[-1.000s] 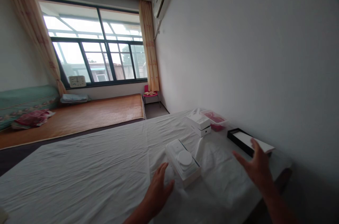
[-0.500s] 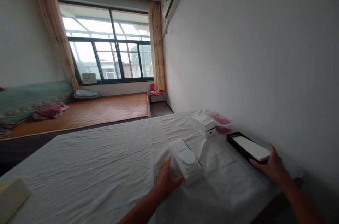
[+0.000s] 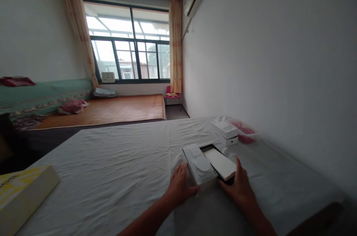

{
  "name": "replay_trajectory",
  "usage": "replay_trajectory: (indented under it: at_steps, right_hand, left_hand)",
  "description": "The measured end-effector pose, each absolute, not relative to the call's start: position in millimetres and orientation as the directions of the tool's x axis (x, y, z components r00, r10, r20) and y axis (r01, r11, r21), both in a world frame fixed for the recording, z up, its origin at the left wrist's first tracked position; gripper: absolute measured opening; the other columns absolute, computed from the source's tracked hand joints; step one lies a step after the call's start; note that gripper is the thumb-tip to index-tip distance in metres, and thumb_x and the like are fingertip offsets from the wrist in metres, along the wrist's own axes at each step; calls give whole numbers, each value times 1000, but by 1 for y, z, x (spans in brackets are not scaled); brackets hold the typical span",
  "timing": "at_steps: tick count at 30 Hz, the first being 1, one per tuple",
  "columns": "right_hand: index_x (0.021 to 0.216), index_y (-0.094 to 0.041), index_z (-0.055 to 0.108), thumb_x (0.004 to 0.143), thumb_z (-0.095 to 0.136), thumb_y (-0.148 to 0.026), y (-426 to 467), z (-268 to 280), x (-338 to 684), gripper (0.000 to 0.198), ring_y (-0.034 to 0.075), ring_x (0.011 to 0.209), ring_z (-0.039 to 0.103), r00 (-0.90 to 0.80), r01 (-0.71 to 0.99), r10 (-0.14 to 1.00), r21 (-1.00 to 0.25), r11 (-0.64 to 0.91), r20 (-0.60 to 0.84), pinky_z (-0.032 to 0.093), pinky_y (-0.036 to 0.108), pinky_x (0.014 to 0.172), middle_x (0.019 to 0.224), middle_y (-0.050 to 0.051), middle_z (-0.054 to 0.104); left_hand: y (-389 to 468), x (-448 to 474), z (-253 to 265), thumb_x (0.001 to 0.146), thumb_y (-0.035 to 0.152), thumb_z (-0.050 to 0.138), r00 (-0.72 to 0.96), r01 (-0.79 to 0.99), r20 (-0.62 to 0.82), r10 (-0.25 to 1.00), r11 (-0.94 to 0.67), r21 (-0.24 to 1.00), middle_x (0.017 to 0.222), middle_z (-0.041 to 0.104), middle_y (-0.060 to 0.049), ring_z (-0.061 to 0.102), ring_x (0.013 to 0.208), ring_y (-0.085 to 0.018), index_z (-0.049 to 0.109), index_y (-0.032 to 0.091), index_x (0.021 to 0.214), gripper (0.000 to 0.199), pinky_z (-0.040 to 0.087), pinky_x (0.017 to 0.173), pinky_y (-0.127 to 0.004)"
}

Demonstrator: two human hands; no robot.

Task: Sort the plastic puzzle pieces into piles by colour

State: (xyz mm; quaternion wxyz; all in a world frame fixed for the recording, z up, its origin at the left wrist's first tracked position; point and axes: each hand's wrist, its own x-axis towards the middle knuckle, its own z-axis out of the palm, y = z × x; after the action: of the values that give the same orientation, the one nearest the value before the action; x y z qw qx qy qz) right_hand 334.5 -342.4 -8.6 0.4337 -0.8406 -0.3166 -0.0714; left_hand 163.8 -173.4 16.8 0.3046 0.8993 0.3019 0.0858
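My left hand [image 3: 180,183] is closed around the near left corner of an open white box [image 3: 208,184], fingers along its side and thumb at its front. Inside the box sits a white insert with a raised round disc [image 3: 202,164]. Directly to its right lies a shallow black box [image 3: 208,147] with a white inside panel [image 3: 220,162]. My right hand [image 3: 240,184] grips the near end of this black box, thumb on one side and fingers on the other. The two boxes lie side by side, apparently touching.
Stacked white boxes [image 3: 225,131] stand farther back, beside a clear plastic container [image 3: 245,131] with pink contents. A yellow and white box [image 3: 33,195] lies at the left on the white tablecloth [image 3: 117,169]. The wall [image 3: 264,61] borders the table's right side.
My right hand has brought the black box leftward, up against the white box. My left hand stays at the white box. The view has turned slightly left.
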Motion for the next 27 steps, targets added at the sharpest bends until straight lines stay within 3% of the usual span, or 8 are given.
replay_trajectory:
  at_steps: [3,6,9,12,15,19,24,27]
  right_hand:
    - [145,-22,1,61,68,-47,-338,-12,324,110,31,128,36,728,535,626,-802,-266,279,31,45,103,136,14,37]
    - [145,-21,3,65,64,-49,-336,-7,326,105,26,124,43,610,306,790,-939,-158,66,35,40,102,138,14,40]
    - [143,-16,20,70,54,-61,-329,12,332,92,27,124,43,591,85,794,-967,-241,-146,43,36,94,142,15,38]
    - [134,-19,42,72,43,-70,-315,34,333,80,29,121,47,562,22,774,-931,-366,-291,49,37,84,138,10,44]
    - [126,-21,52,69,41,-75,-296,43,327,79,30,120,48,552,77,774,-906,-417,-310,51,38,82,137,7,46]
    - [123,-22,55,64,44,-77,-261,35,313,81,32,123,43,571,133,764,-884,-448,-302,53,38,77,141,7,41]
    - [126,-25,51,64,42,-77,-198,20,273,82,33,126,39,511,109,820,-927,-359,-257,56,38,70,144,6,35]
    - [127,-28,49,64,44,-77,-151,18,239,80,32,128,36,411,110,884,-950,-293,-225,56,37,70,146,5,32]
  left_hand:
    - [-147,139,16,64,35,60,803,386,87,590,-625,679,141,41,-13,31,132,-29,37,13,138,80,24,110,-41]
    - [-119,113,15,68,27,55,795,278,134,592,-552,786,137,46,-11,40,127,-26,44,18,133,66,30,107,-40]
    - [-101,101,18,65,22,59,807,244,27,590,-374,895,140,42,-13,42,125,-27,43,17,133,71,37,101,-39]
    - [-98,102,23,62,20,64,862,211,-59,503,-250,945,137,45,-15,45,122,-29,43,14,132,74,39,98,-39]
    - [-103,105,29,55,13,69,938,79,1,347,-216,973,124,57,-12,54,110,-28,43,15,131,80,44,91,-37]
    - [-89,94,33,50,7,71,900,39,89,427,-284,958,117,61,-10,55,106,-27,51,12,122,75,45,89,-34]
    - [-32,44,43,48,13,75,817,261,-37,576,-312,913,101,67,-6,60,94,-27,59,14,111,65,49,80,-35]
    - [9,3,58,46,13,76,791,326,-97,604,-281,903,93,69,-4,62,89,-25,63,14,101,57,49,76,-33]
